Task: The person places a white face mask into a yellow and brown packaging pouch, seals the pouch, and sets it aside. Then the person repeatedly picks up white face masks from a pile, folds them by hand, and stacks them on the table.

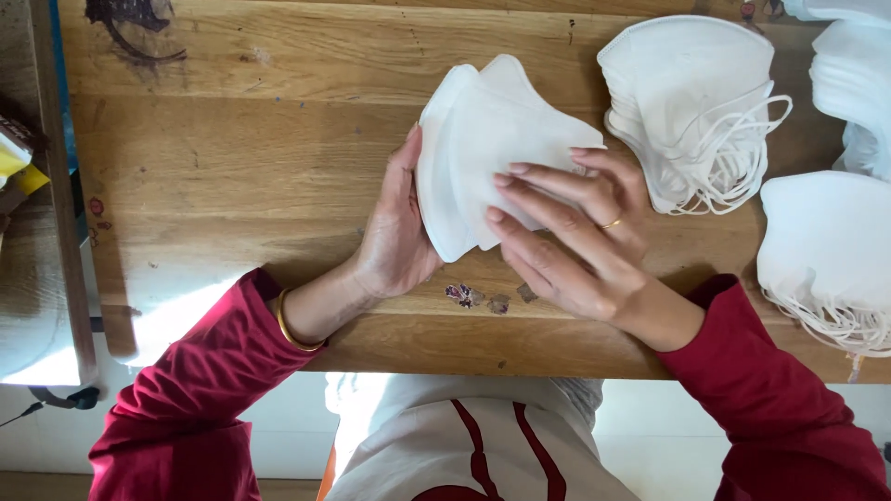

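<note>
A small stack of white folded face masks (492, 139) lies on the wooden table (260, 148) in front of me. My left hand (397, 237) presses against the stack's left edge, thumb and fingers along its side. On the stack's lower right part rests my right hand (575, 232), fingers spread flat on the top mask; a gold ring sits on one finger. Both arms wear red sleeves, and a gold bangle circles the left wrist.
A thicker pile of white masks with elastic loops (691, 111) sits to the right of my hands. More mask piles lie at the far right (826, 250) and top right corner (858, 83). A dark stain (130, 32) marks the table's top left.
</note>
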